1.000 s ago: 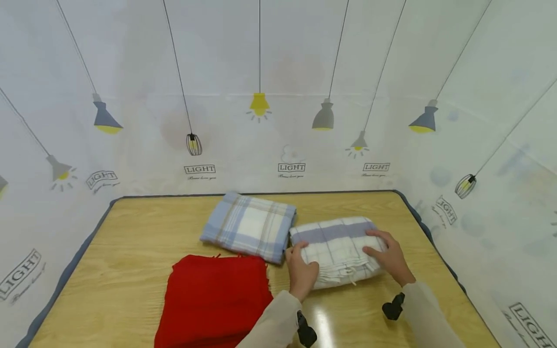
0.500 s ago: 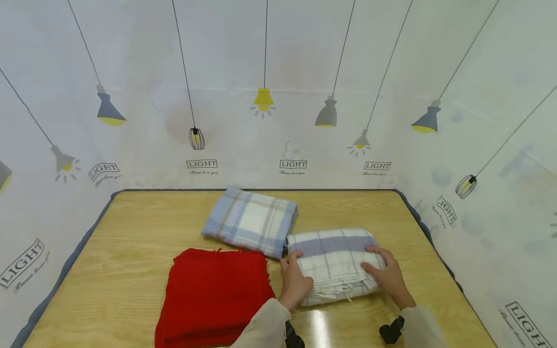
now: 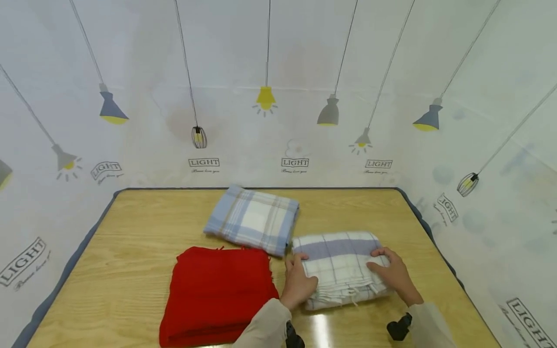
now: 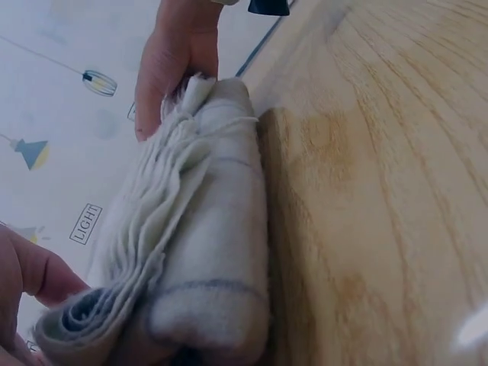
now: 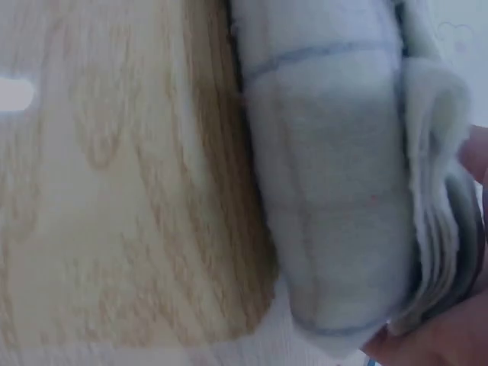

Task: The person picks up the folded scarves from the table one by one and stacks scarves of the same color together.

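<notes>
A folded white checked scarf (image 3: 345, 268) with a lavender band and loose fringe lies at the right of the table. My left hand (image 3: 299, 282) grips its left side, with the thumb over the upper layers. On the opposite side, my right hand (image 3: 395, 275) holds the other end, thumb on top. The left wrist view shows the stacked fringe edge of the scarf (image 4: 210, 229) between both hands. Seen from the right wrist, the thick rounded fold of the scarf (image 5: 335, 168) sits close over the wood, and most of the right hand (image 5: 442, 335) is hidden.
A folded red scarf (image 3: 222, 295) with fringe lies left of my left forearm. Behind it is a folded blue and white plaid scarf (image 3: 256, 217), its right corner near the white one. The wooden table (image 3: 130, 232) meets a lamp-printed backdrop (image 3: 243, 140) on three sides.
Both hands have drawn the white scarf a little toward me, away from the plaid one. Their hold on its sides stays the same. The head view has tilted slightly.
</notes>
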Available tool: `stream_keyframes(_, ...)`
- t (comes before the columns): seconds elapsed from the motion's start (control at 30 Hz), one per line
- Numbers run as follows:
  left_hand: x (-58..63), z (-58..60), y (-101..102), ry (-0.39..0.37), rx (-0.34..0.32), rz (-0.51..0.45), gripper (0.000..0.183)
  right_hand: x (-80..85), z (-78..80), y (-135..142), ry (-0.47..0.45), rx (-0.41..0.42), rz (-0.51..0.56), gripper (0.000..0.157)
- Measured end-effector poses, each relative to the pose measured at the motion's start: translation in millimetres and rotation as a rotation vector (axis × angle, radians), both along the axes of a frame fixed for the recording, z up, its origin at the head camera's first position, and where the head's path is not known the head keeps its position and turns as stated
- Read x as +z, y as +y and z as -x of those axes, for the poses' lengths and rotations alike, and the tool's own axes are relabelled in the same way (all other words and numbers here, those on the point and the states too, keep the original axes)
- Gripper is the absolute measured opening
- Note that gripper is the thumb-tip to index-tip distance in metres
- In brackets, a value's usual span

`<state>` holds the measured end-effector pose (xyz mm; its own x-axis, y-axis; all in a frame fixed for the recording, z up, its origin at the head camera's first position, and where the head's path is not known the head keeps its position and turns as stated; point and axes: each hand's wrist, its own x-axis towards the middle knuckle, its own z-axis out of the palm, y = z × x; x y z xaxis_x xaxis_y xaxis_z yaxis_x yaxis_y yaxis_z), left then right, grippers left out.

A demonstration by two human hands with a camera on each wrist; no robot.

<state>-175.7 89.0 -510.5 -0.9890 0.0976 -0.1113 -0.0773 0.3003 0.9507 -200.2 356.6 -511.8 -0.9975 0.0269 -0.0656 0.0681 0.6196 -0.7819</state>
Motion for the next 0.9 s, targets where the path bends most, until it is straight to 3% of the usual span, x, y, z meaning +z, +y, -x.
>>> stream_keyframes(0.27, 4.7, 3.2, -6, -0.024, -0.006, 0.056, 0.041, 14.2, 4.6, -11, 0.107, -0.02, -0.151, 0.027)
stream_keyframes(0.43, 12.1, 10.6, -10, 0.03, 0.025, 0.103, 0.036, 32.1, 16.8, -23, 0.184, -0.025, -0.228, 0.026)
stream_keyframes(0.63, 26.9, 21.0, -29, 0.117, 0.034, 0.096, 0.039, 49.3, 38.2, -47, 0.186, 0.085, -0.21, 0.033)
stream_keyframes(0.9, 42.3, 42.8, -70, 0.045, 0.036, 0.061, 0.044, 57.4, 66.2, -92, 0.219, 0.21, -0.162, 0.043)
